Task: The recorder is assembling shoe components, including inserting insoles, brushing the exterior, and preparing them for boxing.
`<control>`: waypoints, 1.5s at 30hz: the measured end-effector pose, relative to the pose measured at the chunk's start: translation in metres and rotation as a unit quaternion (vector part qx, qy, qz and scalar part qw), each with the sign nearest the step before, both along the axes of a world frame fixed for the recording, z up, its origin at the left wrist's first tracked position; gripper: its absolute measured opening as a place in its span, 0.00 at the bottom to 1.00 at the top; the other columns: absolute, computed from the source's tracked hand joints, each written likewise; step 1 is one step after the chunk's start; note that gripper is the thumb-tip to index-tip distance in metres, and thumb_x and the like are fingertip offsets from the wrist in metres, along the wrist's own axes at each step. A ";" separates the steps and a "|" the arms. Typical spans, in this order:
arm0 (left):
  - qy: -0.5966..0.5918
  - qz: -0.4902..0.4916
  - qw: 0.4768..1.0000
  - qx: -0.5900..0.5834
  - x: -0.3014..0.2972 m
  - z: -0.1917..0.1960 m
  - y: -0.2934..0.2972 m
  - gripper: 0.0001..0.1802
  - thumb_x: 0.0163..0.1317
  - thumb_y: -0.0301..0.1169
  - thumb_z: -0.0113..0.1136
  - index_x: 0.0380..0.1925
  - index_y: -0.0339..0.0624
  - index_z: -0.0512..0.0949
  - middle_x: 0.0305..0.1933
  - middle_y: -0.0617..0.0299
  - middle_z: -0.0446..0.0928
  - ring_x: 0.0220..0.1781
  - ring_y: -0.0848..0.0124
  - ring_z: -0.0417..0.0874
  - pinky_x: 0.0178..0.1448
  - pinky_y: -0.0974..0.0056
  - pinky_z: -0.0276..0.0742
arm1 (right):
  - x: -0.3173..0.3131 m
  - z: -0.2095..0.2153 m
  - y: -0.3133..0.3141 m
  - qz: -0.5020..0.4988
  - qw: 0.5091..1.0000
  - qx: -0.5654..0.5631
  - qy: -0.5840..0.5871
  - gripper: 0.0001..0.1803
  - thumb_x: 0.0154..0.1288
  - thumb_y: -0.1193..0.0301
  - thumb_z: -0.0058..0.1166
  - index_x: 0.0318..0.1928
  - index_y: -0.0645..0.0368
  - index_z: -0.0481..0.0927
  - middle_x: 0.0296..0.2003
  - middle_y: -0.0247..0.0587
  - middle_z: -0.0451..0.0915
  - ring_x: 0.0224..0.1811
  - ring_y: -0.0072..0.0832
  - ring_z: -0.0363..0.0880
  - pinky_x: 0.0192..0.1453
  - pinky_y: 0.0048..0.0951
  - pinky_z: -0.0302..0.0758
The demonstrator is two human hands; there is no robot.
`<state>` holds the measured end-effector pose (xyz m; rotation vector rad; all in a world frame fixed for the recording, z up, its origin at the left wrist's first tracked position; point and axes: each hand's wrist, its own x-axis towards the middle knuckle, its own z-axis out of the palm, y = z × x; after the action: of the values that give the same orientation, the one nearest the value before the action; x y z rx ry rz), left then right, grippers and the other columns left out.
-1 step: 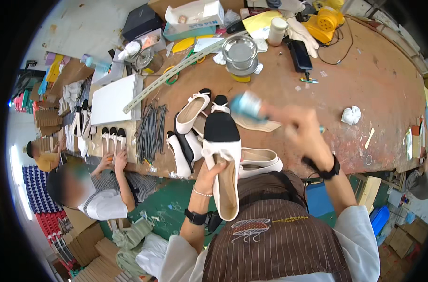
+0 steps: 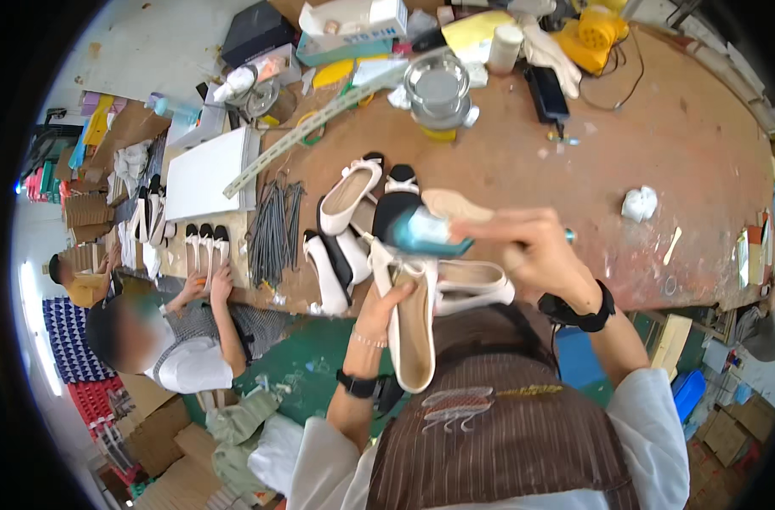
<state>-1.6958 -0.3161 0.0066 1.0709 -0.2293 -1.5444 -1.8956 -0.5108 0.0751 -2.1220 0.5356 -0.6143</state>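
Observation:
My left hand is closed round a white ballet flat with a black toe cap and a bow, its thumb inside the opening. The flat is held toe away from me, above the near edge of the table. In my right hand is a teal brush, smeared by motion. It lies across the black toe and hides part of it. Several matching flats surround the held one: a white flat behind it, another on its side to the left, and a pale flat to the right.
Thin grey rods lie left of the shoes, near a white box. A slotted metal strip crosses the back, beside a metal bowl. On the right lies a crumpled white wad. At left a co-worker handles similar shoes.
My right hand has brought the brush down and toward me, from beyond the held flat onto its toe. The left hand keeps its grip in nearly the same place.

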 end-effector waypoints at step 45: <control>-0.482 0.162 0.860 -0.047 -0.026 -0.003 -0.078 0.25 0.53 0.15 0.57 0.54 0.33 0.68 0.45 0.54 0.77 0.48 0.66 0.78 0.55 0.63 0.73 | -0.003 0.002 0.046 -0.218 0.975 -0.027 0.001 0.25 0.51 0.80 0.55 0.53 0.52 0.80 0.30 0.42 0.76 0.27 0.38 0.76 0.32 0.33 0.75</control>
<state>-1.7219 -0.3940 0.0031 1.6380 -0.7527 -0.5803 -1.8989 -0.4650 0.0776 -2.0652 1.0116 -0.8759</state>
